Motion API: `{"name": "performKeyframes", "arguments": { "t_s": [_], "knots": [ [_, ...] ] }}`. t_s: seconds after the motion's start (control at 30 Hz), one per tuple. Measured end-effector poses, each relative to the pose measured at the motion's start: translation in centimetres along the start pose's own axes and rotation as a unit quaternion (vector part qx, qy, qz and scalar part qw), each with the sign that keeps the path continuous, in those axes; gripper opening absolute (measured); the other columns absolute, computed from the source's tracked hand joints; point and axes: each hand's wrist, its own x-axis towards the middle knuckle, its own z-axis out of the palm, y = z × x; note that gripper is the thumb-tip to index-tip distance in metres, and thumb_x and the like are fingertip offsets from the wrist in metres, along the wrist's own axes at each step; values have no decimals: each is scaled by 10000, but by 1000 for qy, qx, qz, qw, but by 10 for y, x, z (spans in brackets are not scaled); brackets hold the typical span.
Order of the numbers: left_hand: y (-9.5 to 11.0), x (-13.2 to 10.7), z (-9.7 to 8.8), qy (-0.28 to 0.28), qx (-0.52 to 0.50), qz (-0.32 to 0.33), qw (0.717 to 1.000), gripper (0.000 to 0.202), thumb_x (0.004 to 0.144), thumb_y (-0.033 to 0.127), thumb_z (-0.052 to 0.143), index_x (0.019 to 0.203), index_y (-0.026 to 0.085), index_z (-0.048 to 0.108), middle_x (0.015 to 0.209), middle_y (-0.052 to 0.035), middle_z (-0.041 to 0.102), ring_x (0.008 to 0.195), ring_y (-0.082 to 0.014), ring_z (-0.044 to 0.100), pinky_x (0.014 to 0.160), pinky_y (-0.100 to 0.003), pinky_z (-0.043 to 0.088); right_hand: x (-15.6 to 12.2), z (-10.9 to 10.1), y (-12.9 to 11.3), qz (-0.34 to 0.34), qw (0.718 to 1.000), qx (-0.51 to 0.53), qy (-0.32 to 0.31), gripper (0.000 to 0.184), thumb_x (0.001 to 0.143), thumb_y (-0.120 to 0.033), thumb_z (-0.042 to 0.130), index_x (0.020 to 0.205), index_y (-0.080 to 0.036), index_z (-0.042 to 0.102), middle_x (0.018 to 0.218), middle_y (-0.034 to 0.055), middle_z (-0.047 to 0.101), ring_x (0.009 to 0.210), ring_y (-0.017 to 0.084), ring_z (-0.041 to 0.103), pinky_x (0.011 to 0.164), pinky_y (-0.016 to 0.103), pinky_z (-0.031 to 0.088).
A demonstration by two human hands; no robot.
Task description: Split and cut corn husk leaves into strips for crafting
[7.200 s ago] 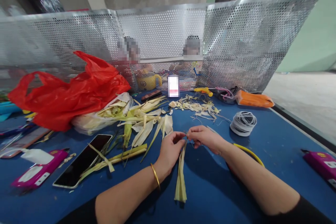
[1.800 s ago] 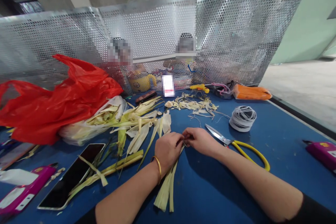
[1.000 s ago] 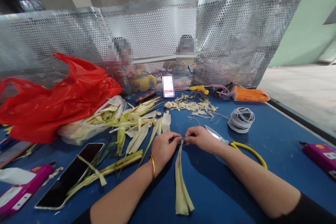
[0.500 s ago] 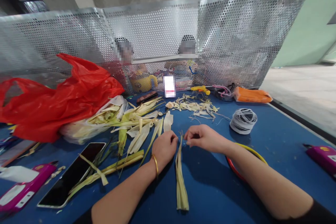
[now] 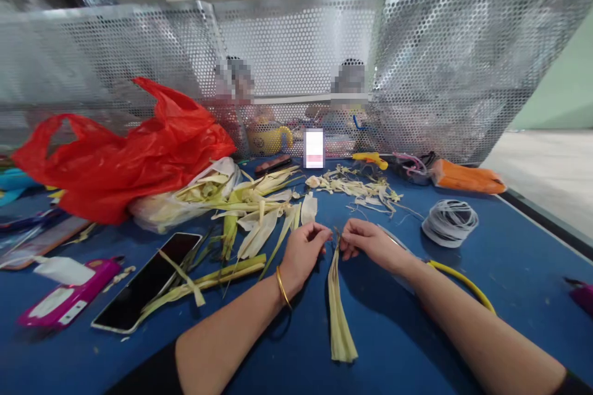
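A thin bundle of pale green husk strips (image 5: 338,308) lies on the blue table (image 5: 417,345), its top end between my two hands. My left hand (image 5: 303,250), with a gold bangle on the wrist, pinches that top end from the left. My right hand (image 5: 370,244) pinches it from the right, fingers closed. What else the fingertips hold is too small to see. Yellow-handled scissors (image 5: 458,281) lie under my right forearm, partly hidden.
A heap of corn husks (image 5: 241,210) and a red plastic bag (image 5: 125,154) lie at left. A black phone (image 5: 146,281) and a pink device (image 5: 69,299) sit near the front left. A coil of white cord (image 5: 449,222) and husk scraps (image 5: 356,185) lie behind. A perforated metal screen (image 5: 417,68) separates people opposite.
My hands stay pinched on the bundle's top end, now closer together. The strips have swung from leaning left to hanging straight toward me. The camera has shifted slightly.
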Motion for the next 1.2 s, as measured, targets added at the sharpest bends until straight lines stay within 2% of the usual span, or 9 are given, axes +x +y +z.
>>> {"name": "performKeyframes", "arguments": {
  "t_s": [0.1, 0.2, 0.33, 0.43, 0.53, 0.83, 1.2],
  "knots": [
    [0, -1, 4, -50, -82, -36, 995, 205, 782, 371, 558, 784, 166, 559, 585, 29, 570, 471, -80, 483, 438, -186, 306, 1, 2, 2, 4, 1000, 1, -7, 293, 747, -453, 613, 710, -196, 478, 670, -13, 633, 589, 127, 638, 551, 237, 428],
    [-2, 0, 4, -65, -99, -46, 992, 170, 801, 345, 523, 782, 176, 510, 704, 9, 621, 486, -72, 519, 429, -183, 310, 2, 3, 4, -3, 1000, 5, -22, 285, 756, -452, 607, 724, -198, 483, 677, -12, 626, 602, 134, 636, 567, 250, 439],
    [-4, 1, 3, -58, 6, 9, 998, 155, 827, 291, 483, 712, 186, 486, 623, 37, 579, 445, -67, 469, 460, -198, 341, 1, 4, 5, -30, 999, -25, -38, 218, 789, -384, 569, 715, -201, 476, 662, -26, 575, 589, 132, 602, 591, 270, 456],
    [-4, 0, 1, -47, 117, 58, 990, 179, 836, 258, 467, 674, 189, 500, 569, 44, 553, 450, -79, 464, 510, -215, 368, 0, 4, 5, -52, 993, -106, -32, 153, 823, -291, 515, 708, -206, 459, 635, -32, 553, 588, 131, 574, 599, 266, 433],
    [-3, 0, 0, -48, 171, 69, 982, 178, 837, 242, 456, 676, 192, 511, 576, 39, 565, 470, -89, 481, 541, -223, 375, -1, 4, 3, -67, 983, -167, -29, 127, 844, -220, 463, 718, -210, 453, 623, -34, 555, 601, 133, 563, 609, 260, 409],
    [-7, 2, -3, -76, 194, 67, 976, 185, 843, 287, 444, 692, 201, 508, 585, 24, 579, 481, -114, 505, 545, -241, 385, -3, 3, -2, -49, 982, -176, -40, 141, 848, -176, 453, 711, -203, 444, 638, -38, 536, 581, 113, 552, 592, 234, 405],
    [-1, 0, -3, -91, 216, 76, 969, 169, 833, 254, 454, 682, 199, 510, 591, 20, 587, 497, -114, 514, 552, -245, 389, -6, 5, -6, -45, 986, -157, -37, 144, 811, -136, 473, 684, -204, 461, 593, -56, 502, 548, 102, 490, 558, 218, 378]
  ]
}}
